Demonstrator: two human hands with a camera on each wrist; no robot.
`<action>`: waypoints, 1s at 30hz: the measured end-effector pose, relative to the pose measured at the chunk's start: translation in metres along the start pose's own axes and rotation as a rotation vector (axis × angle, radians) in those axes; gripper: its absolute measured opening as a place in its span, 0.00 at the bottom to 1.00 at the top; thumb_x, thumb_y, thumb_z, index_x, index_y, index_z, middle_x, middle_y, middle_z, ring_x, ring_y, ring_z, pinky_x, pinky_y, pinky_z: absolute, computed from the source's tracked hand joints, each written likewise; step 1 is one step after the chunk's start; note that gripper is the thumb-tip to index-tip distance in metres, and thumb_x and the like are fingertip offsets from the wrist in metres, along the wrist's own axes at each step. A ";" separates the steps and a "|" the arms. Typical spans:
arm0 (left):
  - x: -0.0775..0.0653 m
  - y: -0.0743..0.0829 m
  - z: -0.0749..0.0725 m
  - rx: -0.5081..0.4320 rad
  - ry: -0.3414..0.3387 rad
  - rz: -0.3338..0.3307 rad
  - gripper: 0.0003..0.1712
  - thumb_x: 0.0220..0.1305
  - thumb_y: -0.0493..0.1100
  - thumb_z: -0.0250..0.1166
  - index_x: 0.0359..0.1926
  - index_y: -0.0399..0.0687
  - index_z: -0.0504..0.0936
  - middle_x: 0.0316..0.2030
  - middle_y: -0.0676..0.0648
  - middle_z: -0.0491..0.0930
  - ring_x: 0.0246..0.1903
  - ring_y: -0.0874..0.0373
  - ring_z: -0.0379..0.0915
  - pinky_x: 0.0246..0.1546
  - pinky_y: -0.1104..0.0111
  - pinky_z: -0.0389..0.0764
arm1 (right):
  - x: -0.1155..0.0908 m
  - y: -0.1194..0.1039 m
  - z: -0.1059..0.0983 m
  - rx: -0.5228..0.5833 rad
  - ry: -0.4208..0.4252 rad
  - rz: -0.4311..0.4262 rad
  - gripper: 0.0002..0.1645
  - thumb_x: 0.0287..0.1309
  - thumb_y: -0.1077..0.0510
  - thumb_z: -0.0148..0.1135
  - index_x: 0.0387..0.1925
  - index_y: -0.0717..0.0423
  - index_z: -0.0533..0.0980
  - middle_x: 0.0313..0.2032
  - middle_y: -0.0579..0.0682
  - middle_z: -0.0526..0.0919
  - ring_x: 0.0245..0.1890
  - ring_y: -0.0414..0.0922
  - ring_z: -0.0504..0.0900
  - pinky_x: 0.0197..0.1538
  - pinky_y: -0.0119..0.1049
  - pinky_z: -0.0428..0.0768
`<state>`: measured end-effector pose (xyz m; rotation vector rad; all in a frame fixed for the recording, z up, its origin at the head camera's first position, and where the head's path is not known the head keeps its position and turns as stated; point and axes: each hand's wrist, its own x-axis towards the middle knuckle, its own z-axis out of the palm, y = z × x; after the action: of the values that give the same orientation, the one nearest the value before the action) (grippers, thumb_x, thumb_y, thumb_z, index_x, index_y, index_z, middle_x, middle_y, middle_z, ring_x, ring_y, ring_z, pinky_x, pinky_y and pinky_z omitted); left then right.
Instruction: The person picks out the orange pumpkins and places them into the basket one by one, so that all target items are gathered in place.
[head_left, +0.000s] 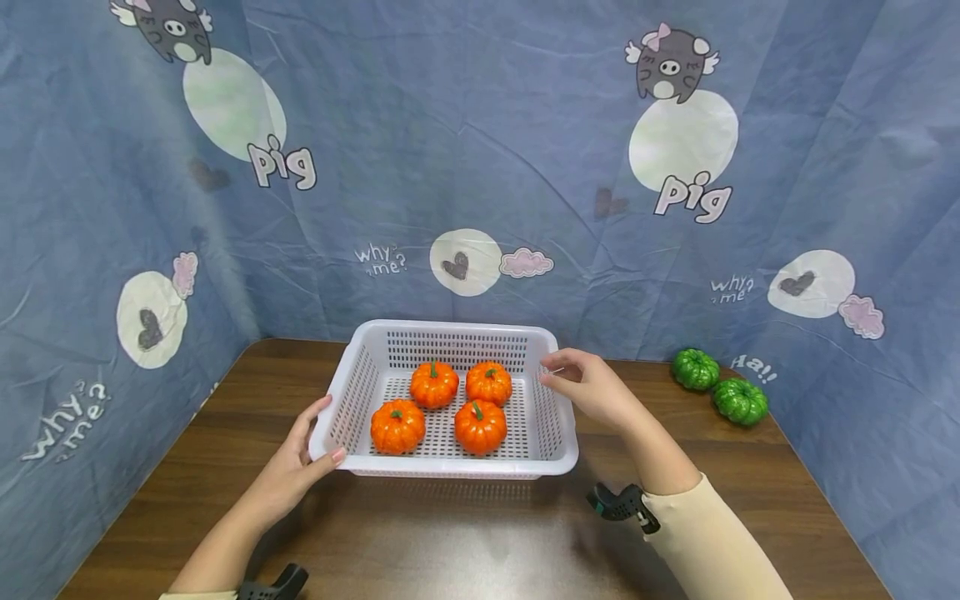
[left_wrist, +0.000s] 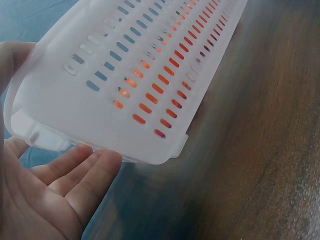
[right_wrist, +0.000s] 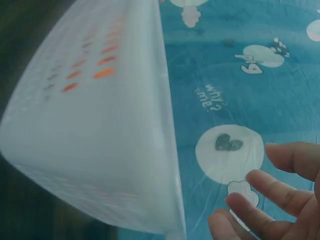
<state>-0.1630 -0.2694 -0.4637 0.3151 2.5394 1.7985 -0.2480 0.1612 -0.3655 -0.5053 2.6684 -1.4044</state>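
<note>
A white slotted plastic basket holds several small orange pumpkins with green stems. My left hand grips its near left corner, with the thumb on the rim. In the left wrist view, the fingers of that hand reach along the outside of the basket wall. Over the right side of the basket, my right hand hovers with loosely bent fingers and nothing in them. The right wrist view shows a gap between those fingers and the basket rim.
Two green pumpkins, one behind and one in front, sit at the right back of the brown wooden table. A blue printed cloth hangs close behind the basket and along both sides.
</note>
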 end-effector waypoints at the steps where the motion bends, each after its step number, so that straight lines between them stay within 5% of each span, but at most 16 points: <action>1: 0.000 0.000 0.000 0.001 0.000 -0.004 0.49 0.69 0.40 0.63 0.79 0.51 0.40 0.72 0.28 0.52 0.62 0.37 0.64 0.49 0.76 0.75 | -0.002 0.001 0.001 -0.002 0.012 -0.004 0.22 0.65 0.56 0.65 0.57 0.63 0.77 0.53 0.60 0.82 0.55 0.56 0.80 0.57 0.52 0.78; 15: 0.000 0.000 0.002 0.009 0.012 0.007 0.48 0.70 0.39 0.63 0.79 0.51 0.41 0.71 0.28 0.53 0.62 0.34 0.63 0.48 0.76 0.75 | -0.030 0.029 0.007 0.017 0.271 -0.083 0.16 0.65 0.61 0.64 0.52 0.63 0.79 0.50 0.60 0.83 0.52 0.55 0.81 0.56 0.54 0.78; 22: 0.000 -0.002 0.003 0.025 0.023 0.027 0.48 0.69 0.39 0.63 0.79 0.49 0.43 0.69 0.28 0.58 0.60 0.42 0.68 0.47 0.77 0.76 | -0.046 0.039 0.010 -0.004 0.417 -0.074 0.12 0.65 0.63 0.64 0.48 0.61 0.81 0.47 0.56 0.84 0.47 0.52 0.83 0.50 0.40 0.80; 30: -0.001 0.001 0.003 0.048 0.024 0.034 0.47 0.70 0.40 0.62 0.79 0.49 0.42 0.70 0.28 0.56 0.62 0.34 0.64 0.48 0.79 0.74 | -0.060 0.050 0.004 -0.055 0.490 -0.046 0.11 0.63 0.63 0.65 0.47 0.59 0.82 0.46 0.53 0.83 0.45 0.45 0.82 0.43 0.33 0.78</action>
<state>-0.1614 -0.2669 -0.4639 0.3412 2.6125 1.7654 -0.2030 0.2043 -0.4130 -0.2501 3.0919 -1.6540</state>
